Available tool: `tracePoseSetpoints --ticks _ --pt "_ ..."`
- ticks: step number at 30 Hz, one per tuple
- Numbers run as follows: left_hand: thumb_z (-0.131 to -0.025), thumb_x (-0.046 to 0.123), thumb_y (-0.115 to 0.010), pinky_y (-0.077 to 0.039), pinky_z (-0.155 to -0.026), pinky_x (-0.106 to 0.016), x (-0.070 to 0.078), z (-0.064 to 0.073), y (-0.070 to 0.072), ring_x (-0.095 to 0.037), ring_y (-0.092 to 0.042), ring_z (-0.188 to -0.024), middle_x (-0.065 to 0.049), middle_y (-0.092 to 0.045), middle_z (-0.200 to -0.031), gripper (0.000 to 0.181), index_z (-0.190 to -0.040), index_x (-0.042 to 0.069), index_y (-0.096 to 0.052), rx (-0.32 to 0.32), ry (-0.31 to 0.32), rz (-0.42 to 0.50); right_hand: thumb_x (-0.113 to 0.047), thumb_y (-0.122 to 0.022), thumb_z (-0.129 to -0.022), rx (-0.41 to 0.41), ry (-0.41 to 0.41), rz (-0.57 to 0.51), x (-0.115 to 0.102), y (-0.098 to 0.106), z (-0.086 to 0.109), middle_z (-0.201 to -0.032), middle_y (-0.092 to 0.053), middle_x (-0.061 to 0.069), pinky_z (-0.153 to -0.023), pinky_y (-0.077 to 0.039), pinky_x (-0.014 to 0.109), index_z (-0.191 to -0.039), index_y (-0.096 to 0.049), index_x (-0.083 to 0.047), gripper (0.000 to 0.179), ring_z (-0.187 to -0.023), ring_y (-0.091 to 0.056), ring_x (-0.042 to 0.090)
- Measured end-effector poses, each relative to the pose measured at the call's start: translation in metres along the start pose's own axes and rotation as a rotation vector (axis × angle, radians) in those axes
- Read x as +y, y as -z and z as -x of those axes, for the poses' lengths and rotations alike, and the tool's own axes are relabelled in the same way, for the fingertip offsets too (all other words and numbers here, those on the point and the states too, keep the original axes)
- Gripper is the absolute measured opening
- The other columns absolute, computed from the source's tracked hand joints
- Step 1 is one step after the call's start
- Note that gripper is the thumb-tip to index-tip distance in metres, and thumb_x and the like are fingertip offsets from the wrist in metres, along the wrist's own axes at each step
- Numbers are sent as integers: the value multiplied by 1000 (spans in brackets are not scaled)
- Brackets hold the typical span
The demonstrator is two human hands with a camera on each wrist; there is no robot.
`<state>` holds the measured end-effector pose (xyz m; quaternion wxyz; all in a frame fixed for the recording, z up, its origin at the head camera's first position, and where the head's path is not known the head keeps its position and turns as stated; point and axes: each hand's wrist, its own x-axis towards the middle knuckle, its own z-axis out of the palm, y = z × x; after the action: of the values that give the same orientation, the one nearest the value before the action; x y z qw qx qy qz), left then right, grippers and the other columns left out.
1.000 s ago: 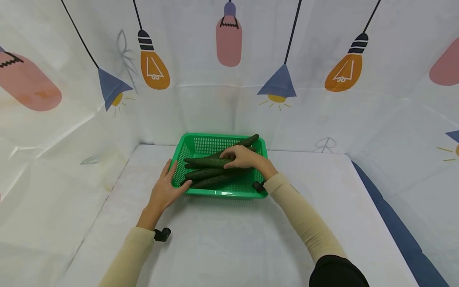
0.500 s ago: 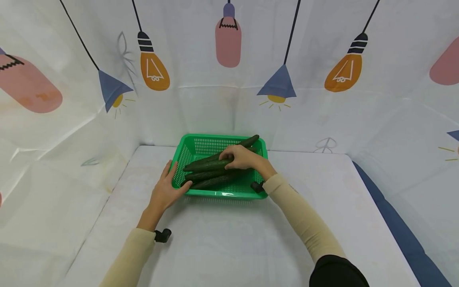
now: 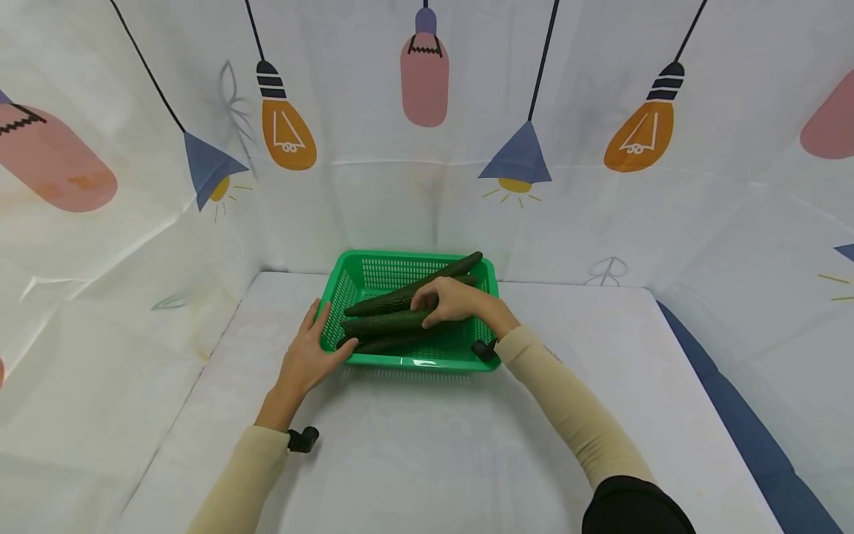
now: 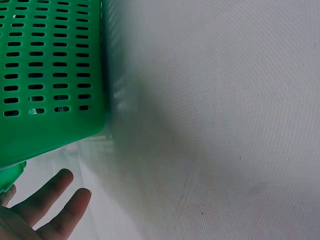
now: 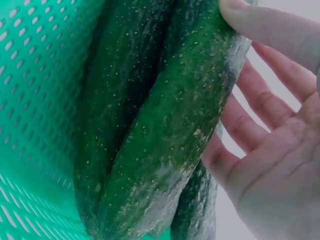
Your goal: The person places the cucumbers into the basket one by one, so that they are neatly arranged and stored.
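Several dark green cucumbers lie in a green perforated basket point(image 3: 414, 363). My right hand point(image 3: 450, 300) reaches over them and holds a cucumber point(image 3: 383, 324) between thumb and fingers. In the right wrist view, the thumb lies on one side of this cucumber point(image 5: 170, 120) and the fingers on the other, with another cucumber point(image 5: 117, 95) alongside. Behind the hand, a long cucumber point(image 3: 460, 265) slants up to the back right rim. My left hand point(image 3: 310, 352) rests at the basket's front left corner, fingers spread along the left side, thumb at the front rim.
The basket stands at the back of a white table point(image 3: 427, 452), near a white cloth wall point(image 3: 373, 200) printed with lamps and bulbs. Small black wrist cameras sit at both cuffs. A blue strip point(image 3: 720, 400) runs past the table's right edge.
My right hand has drawn the cucumber a little toward the basket's front, over those lying there. More of the long cucumber behind shows now. The left hand has stayed in place.
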<state>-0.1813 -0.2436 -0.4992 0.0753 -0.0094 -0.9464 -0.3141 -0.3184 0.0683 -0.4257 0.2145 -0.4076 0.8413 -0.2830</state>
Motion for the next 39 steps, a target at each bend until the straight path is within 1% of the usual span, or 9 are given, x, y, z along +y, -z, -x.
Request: tracePoseSetpoints --ticks 3,6,9,15,21,29,35,39 --pt "-91 65 -63 -41 -105 -72 -1 0 -1 -48 -34 -150 -8 -11 -174 99 -167 20 -18 4 -3 2 -19 -82 -89 -34 0 -10 1 -1 -2 -110 -72 -3 -85 -56 31 -115 -76 -19 26 -97 -65 14" --pt "-91 66 -63 -42 -104 -72 -2 -1 -1 -48 -35 -149 -9 -12 -174 100 -167 20 -18 5 -8 4 -14 -79 -92 -63 4 -27 2 -1 -3 -107 -73 -1 -83 -57 30 -113 -76 -16 21 -95 -66 13" --pt "-90 66 -64 -42 -103 -73 -2 -1 -2 -49 -34 -149 -10 -12 -174 101 -167 20 -17 2 -9 4 -10 -76 -94 -70 -4 -37 4 -1 -4 -106 -72 0 -82 -57 29 -114 -76 -15 21 -95 -66 13" --pt "-90 67 -64 -41 -104 -73 -1 -2 -2 -49 -34 -150 -11 -12 -174 101 -167 20 -17 -2 -9 6 -11 -77 -94 -61 -6 -35 6 -1 -3 -109 -73 0 -83 -57 28 -116 -76 -15 22 -97 -66 13" --pt "-91 66 -64 -42 -103 -73 -2 -1 -2 -49 -34 -149 -10 -10 -174 101 -167 19 -16 -5 -13 4 -14 -77 -94 -54 -2 -48 4 0 -1 -108 -73 0 -83 -57 28 -117 -76 -14 23 -96 -67 13" --pt "-91 66 -63 -41 -105 -72 0 0 0 -49 -33 -150 -10 -10 -174 101 -167 19 -16 -9 2 6 -24 -79 -93 -17 -20 -60 5 5 5 -111 -72 1 -86 -57 32 -124 -72 -14 34 -102 -66 15" --pt "-91 66 -63 -40 -107 -72 0 0 -1 -48 -32 -151 -9 -9 -174 101 -167 19 -16 -9 1 2 -25 -78 -94 -3 -39 -65 6 8 8 -116 -71 5 -87 -57 33 -129 -70 -11 38 -106 -66 19" --pt "-91 66 -63 -40 -106 -72 0 -1 -1 -48 -33 -150 -11 -11 -174 101 -167 19 -17 -3 -3 -2 -25 -78 -93 13 -38 -76 8 9 11 -117 -71 6 -89 -57 34 -130 -70 -10 40 -107 -66 19"
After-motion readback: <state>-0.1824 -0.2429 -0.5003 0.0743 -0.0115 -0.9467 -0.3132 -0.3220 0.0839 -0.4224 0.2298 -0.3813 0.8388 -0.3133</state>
